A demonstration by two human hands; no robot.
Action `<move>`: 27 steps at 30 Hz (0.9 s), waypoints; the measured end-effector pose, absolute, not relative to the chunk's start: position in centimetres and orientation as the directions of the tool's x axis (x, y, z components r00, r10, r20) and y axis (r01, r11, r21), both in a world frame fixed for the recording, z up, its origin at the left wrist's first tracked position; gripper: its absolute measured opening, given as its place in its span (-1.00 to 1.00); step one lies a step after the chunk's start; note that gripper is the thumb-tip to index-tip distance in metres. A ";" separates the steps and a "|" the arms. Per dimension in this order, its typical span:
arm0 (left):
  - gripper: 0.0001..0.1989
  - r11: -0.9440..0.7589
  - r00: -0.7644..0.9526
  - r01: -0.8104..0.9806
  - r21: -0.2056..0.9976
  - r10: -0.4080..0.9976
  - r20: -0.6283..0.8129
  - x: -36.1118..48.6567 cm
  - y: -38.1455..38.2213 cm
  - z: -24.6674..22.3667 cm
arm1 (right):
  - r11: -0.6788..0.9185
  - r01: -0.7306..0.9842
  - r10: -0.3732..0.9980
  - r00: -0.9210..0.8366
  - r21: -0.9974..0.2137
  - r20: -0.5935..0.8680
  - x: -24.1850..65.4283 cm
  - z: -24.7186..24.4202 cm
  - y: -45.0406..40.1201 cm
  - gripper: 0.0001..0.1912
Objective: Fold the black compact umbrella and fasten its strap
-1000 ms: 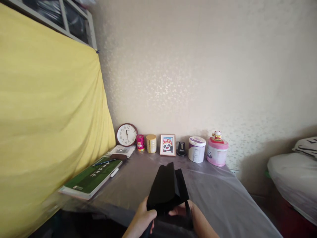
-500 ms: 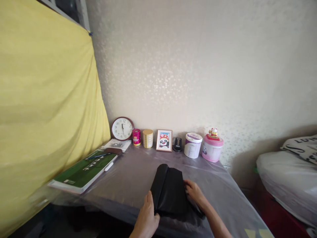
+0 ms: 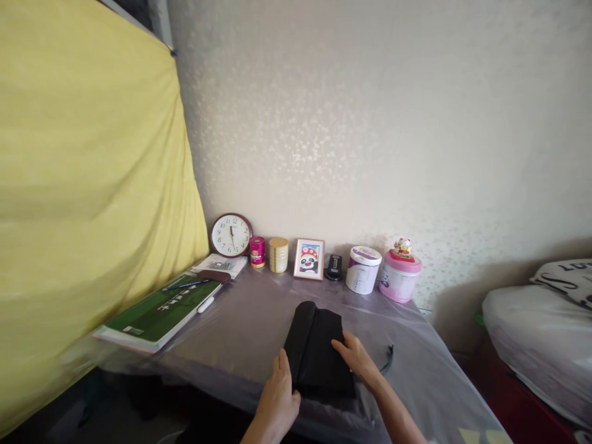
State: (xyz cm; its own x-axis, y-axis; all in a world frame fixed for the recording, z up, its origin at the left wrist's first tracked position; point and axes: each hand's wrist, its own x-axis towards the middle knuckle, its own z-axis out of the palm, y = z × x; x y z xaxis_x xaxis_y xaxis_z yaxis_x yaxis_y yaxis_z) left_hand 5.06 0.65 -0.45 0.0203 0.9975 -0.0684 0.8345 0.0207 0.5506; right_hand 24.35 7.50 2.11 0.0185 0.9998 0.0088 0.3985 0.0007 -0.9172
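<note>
A folded black bundle [image 3: 319,357], smooth like thin fabric with a lengthwise fold, lies at the table's front edge. My left hand [image 3: 280,391] grips its lower left edge, thumb near the front corner and fingers along the side. On the opposite side my right hand [image 3: 355,356] holds the right edge, with the fingertips over the top surface. Just right of that wrist a thin black strap [image 3: 389,357] curves up from the tabletop; whether it joins the bundle is hidden behind my forearm.
The table [image 3: 250,320] has a plastic cover. Along the wall stand a clock [image 3: 232,235], a pink tin [image 3: 258,253], a yellow-lidded jar [image 3: 278,256], a panda picture frame [image 3: 309,259] and two tubs [image 3: 363,271]. A green book [image 3: 161,308] lies left, beside a yellow curtain [image 3: 92,185].
My right hand has shifted up and left onto the bundle's top right edge. The black strap now shows to its right. My left hand keeps its grip; the view has shifted slightly.
</note>
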 end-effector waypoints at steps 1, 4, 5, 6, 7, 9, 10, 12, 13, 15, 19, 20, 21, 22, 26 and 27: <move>-0.22 0.018 0.023 0.834 0.552 0.997 -0.068 5.1 0.7 -0.4 | 0.041 0.333 0.999 -0.006 -0.942 0.041 24.0 2.6 7.7 -0.70; -0.21 0.031 0.018 0.834 0.551 0.996 -0.083 5.2 0.8 -0.1 | 0.082 0.105 0.995 -0.073 -0.991 0.075 22.1 4.4 8.4 -0.70; -0.21 0.035 0.015 0.834 0.551 0.996 -0.086 5.2 0.9 0.0 | 0.075 0.040 0.993 -0.092 -0.996 0.071 21.2 5.0 8.7 -0.71; -0.21 0.035 0.015 0.834 0.550 0.996 -0.086 5.2 0.9 0.1 | 0.064 -0.007 0.992 -0.106 -0.998 0.065 20.3 5.4 9.0 -0.71; -0.21 0.034 0.016 0.836 0.547 0.996 -0.085 5.2 1.0 0.1 | 0.055 -0.031 0.992 -0.110 -0.998 0.058 19.4 5.7 9.4 -0.71; -0.21 0.039 0.011 0.847 0.530 0.996 -0.091 5.2 1.0 0.3 | 0.053 -0.035 0.993 -0.104 -0.998 0.057 17.7 5.7 10.2 -0.72; -0.21 0.044 0.008 0.856 0.515 0.995 -0.098 5.3 1.0 0.3 | 0.061 -0.022 0.993 -0.099 -0.998 0.063 17.0 5.4 10.6 -0.73; -0.21 0.050 0.008 0.872 0.487 0.993 -0.115 5.3 1.0 0.5 | 0.091 0.048 0.992 -0.088 -0.995 0.086 15.8 4.3 11.5 -0.76; -0.23 0.045 0.015 0.879 0.475 0.992 -0.123 5.4 1.0 0.5 | 0.108 0.108 0.992 -0.082 -0.988 0.100 15.4 3.6 11.9 -0.78; -0.26 0.029 0.037 0.890 0.456 0.990 -0.134 5.5 1.0 0.5 | 0.131 0.243 0.991 -0.066 -0.961 0.118 15.0 2.2 12.6 -0.81; -0.25 0.019 0.044 0.914 0.404 0.988 -0.146 5.4 1.1 0.4 | 0.118 0.370 0.993 -0.052 -0.922 0.106 15.0 0.4 13.6 -0.87; -0.24 0.012 0.047 0.918 0.396 0.989 -0.139 5.3 1.1 0.3 | 0.110 0.388 0.994 -0.052 -0.915 0.097 15.1 0.2 13.8 -0.88; -0.25 0.001 0.054 0.921 0.390 0.990 -0.130 5.1 1.0 0.3 | 0.102 0.404 0.995 -0.052 -0.909 0.088 15.1 0.1 13.9 -0.89; -0.26 -0.010 0.061 0.923 0.384 0.991 -0.120 4.8 0.8 0.4 | 0.094 0.417 0.996 -0.053 -0.904 0.079 15.2 0.1 13.9 -0.89; -0.39 0.002 0.033 0.947 0.323 0.994 -0.104 3.9 -0.5 1.1 | 0.057 0.429 0.995 -0.093 -0.902 0.018 15.2 0.6 13.3 -0.72; -0.43 0.010 0.020 0.953 0.301 0.995 -0.095 3.8 -0.9 1.4 | 0.058 0.421 0.992 -0.122 -0.905 0.006 15.1 0.9 13.0 -0.68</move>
State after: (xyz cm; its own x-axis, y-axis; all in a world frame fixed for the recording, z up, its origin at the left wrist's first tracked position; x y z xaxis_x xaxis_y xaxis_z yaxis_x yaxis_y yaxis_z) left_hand 3.77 -0.86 1.41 0.0199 0.9952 -0.0955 0.9535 0.0098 0.3013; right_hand 15.13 13.04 0.87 -0.1221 0.9925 0.0063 0.4214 0.0575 -0.9051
